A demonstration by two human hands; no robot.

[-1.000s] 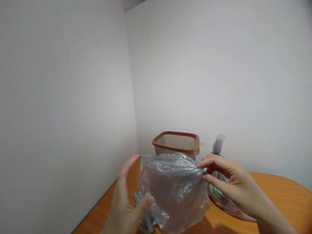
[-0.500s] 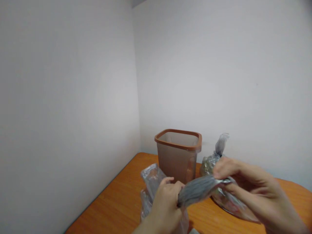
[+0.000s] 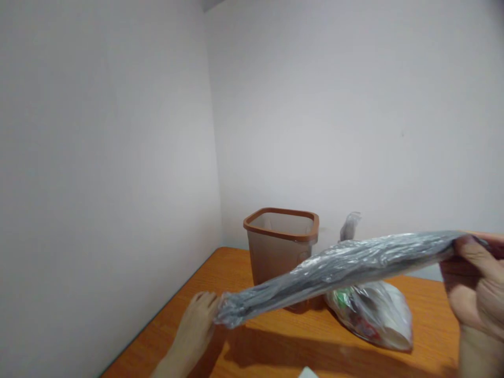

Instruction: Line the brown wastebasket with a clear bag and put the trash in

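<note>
The right hand is closed around one end of a grey plastic bag, which is gathered lengthwise into a long, narrow strip. The strip hangs in the air above the counter, slanting down from the right hand, high over the right edge, to the left hand, low over the near left part of the counter. The bag's crumpled lower end lies against the left hand's fingertips; whether those fingers pinch it or only touch it cannot be told, since the plastic hides the contact.

Behind the strip, toward the far left corner of the counter where two white walls meet, stands a small bin with a translucent brownish body and a brown rim, upright and open at the top. Just beside it on the right lies a knotted clear plastic bag of rubbish, its tied neck poking up behind the stretched strip. At the near edge a small white corner of something shows, too little of it to identify.
</note>
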